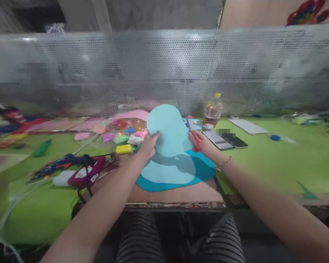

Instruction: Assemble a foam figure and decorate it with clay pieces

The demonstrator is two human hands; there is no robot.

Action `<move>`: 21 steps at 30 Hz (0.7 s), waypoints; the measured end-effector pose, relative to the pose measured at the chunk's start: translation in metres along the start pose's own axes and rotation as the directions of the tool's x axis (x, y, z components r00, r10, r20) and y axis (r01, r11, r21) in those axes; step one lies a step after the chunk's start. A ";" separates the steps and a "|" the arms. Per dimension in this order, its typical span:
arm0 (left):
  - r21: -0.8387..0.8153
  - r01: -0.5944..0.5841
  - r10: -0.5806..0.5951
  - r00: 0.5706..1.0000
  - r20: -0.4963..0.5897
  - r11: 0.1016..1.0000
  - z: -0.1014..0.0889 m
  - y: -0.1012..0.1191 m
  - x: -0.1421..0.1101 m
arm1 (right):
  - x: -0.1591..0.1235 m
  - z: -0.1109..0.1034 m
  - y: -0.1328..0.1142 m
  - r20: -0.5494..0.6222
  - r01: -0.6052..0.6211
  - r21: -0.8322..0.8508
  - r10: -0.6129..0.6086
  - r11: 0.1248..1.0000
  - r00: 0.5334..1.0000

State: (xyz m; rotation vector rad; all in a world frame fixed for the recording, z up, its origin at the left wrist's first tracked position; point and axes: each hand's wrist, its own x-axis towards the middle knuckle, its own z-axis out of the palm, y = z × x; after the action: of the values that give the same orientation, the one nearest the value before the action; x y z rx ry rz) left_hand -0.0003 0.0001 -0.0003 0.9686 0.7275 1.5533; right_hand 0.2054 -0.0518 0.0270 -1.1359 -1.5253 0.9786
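Observation:
My left hand (149, 143) pinches the left edge of a light blue foam sheet (168, 131) and holds it up, tilted, over the table. Its rounded top stands above my hands. My right hand (204, 143) grips red-handled scissors (195, 140) at the sheet's right edge. Under the raised sheet lie another light blue piece (167, 170) and a darker blue sheet (201, 170), flat on a brown board (178, 193) at the table's near edge.
Green table (268, 160). Left: a glue gun (63, 162), a magenta pouch (86, 175), cords, coloured clay packets (123, 138). Right: a plastic bottle (213, 109), a phone (234, 140), a notebook (218, 140), a grey sheet (248, 126). A perforated metal screen (164, 69) stands behind.

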 end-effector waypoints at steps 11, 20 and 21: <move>-0.005 -0.015 0.016 0.997 0.069 1.000 -0.001 0.000 -0.001 | -0.004 -0.005 0.001 0.050 -0.019 0.034 0.018 0.999 0.999; -0.007 -0.043 0.042 0.999 -0.021 0.999 -0.001 0.003 0.001 | -0.003 -0.007 0.002 0.111 0.014 0.075 -0.023 0.997 0.994; -0.002 -0.031 0.031 0.999 -0.012 1.000 -0.002 0.004 0.000 | -0.002 -0.007 0.004 0.119 0.015 0.069 -0.023 0.998 0.993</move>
State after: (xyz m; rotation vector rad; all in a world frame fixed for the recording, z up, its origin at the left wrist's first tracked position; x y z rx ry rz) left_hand -0.0035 -0.0002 0.0023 0.9734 0.7217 1.5882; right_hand 0.2135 -0.0520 0.0243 -1.0293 -1.5826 1.0938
